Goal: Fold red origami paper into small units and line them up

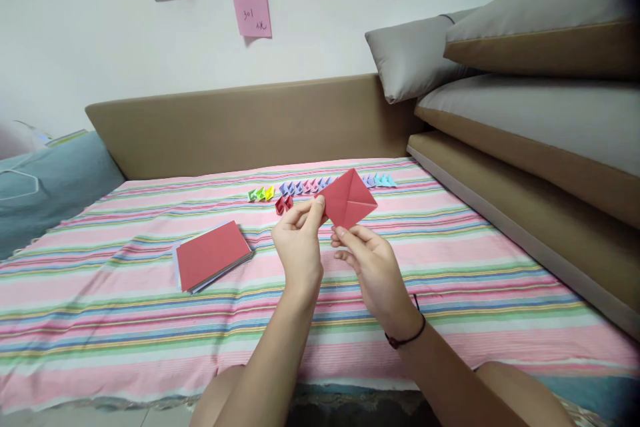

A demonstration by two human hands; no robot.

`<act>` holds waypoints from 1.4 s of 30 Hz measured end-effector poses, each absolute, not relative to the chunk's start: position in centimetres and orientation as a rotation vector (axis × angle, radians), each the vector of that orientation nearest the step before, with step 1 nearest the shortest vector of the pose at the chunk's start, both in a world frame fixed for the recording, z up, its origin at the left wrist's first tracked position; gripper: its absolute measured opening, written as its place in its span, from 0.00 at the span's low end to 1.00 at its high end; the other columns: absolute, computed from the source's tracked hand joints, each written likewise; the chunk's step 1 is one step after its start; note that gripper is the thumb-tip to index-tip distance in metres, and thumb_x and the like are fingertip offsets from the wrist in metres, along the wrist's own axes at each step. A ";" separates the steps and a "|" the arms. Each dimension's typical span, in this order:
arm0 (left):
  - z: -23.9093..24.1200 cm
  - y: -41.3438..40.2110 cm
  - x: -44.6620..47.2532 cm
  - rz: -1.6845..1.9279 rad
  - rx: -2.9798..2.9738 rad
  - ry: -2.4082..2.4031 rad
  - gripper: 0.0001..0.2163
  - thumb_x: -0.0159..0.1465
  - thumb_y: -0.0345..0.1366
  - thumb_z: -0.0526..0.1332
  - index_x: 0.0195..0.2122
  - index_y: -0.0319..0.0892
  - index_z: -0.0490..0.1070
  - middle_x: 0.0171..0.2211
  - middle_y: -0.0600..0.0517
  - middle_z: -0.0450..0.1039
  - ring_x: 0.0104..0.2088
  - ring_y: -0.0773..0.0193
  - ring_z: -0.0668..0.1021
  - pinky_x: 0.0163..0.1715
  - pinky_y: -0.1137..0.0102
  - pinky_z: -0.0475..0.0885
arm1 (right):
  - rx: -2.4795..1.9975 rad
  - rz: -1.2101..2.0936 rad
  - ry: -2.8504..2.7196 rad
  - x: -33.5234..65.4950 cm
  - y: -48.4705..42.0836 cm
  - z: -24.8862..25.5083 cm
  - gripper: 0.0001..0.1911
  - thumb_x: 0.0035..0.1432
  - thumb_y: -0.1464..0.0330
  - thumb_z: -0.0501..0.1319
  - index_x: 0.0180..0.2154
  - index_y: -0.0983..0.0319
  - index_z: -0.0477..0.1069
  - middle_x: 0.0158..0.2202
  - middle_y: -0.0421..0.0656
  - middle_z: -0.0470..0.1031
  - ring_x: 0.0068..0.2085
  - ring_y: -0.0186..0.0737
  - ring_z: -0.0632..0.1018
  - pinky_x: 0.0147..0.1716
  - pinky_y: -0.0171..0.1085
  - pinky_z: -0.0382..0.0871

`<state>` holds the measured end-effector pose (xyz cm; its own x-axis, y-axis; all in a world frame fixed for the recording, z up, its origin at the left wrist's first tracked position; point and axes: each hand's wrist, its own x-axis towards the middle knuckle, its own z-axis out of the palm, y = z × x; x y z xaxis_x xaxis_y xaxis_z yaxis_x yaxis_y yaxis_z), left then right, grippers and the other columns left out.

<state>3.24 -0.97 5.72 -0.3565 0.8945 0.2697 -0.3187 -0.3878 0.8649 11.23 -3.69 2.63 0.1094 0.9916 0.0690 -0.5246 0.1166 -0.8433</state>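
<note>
A folded sheet of red origami paper is held up over the striped cloth, with creases crossing its face. My left hand pinches its left corner between thumb and fingers. At the lower corner, the thumb and fingertips of my right hand close on the paper; a dark cord circles that wrist. Two small dark red folded pieces lie just behind my left hand. Beyond the paper runs a row of small folded paper pieces in green, yellow, purple, pink and blue, partly hidden by the red sheet.
A stack of paper sheets, red on top, lies left of my hands on the striped cloth. Grey and brown cushions are piled at the right. A brown backrest stands along the wall, below a pink note.
</note>
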 end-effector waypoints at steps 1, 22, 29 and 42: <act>5.7 -0.8 3.1 1.817 0.977 0.911 0.08 0.51 0.38 0.68 0.27 0.37 0.75 0.25 0.52 0.76 0.28 0.67 0.78 0.34 0.71 0.73 | -0.766 1.266 -0.763 11.6 -3.5 2.7 0.08 0.49 0.64 0.67 0.29 0.62 0.74 0.29 0.41 0.73 0.34 0.34 0.73 0.31 0.31 0.67; 5.3 0.3 1.2 1.297 1.277 0.874 0.12 0.47 0.34 0.71 0.32 0.37 0.75 0.31 0.47 0.80 0.31 0.63 0.79 0.31 0.72 0.72 | -1.085 0.859 -1.462 19.5 -3.9 6.1 0.08 0.52 0.64 0.62 0.27 0.61 0.77 0.29 0.43 0.78 0.34 0.42 0.76 0.35 0.39 0.68; 5.5 0.0 1.5 1.340 1.236 0.875 0.11 0.47 0.35 0.70 0.32 0.38 0.76 0.32 0.48 0.80 0.31 0.63 0.79 0.33 0.71 0.73 | -1.016 0.870 -1.331 19.2 -3.9 6.2 0.14 0.50 0.64 0.65 0.41 0.57 0.76 0.43 0.43 0.77 0.46 0.46 0.75 0.45 0.43 0.68; 6.2 -0.9 2.1 1.241 1.479 0.880 0.07 0.49 0.33 0.68 0.30 0.39 0.74 0.30 0.50 0.78 0.30 0.64 0.78 0.30 0.74 0.72 | -1.051 0.866 -1.484 18.3 -4.1 5.9 0.07 0.53 0.65 0.62 0.31 0.61 0.77 0.30 0.42 0.78 0.33 0.42 0.75 0.32 0.37 0.67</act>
<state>2.05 -0.91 6.17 0.2171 0.9387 0.2679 -0.0576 -0.2616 0.9634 18.26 -4.07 5.93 -0.0393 0.9378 0.3449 0.1612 0.3466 -0.9241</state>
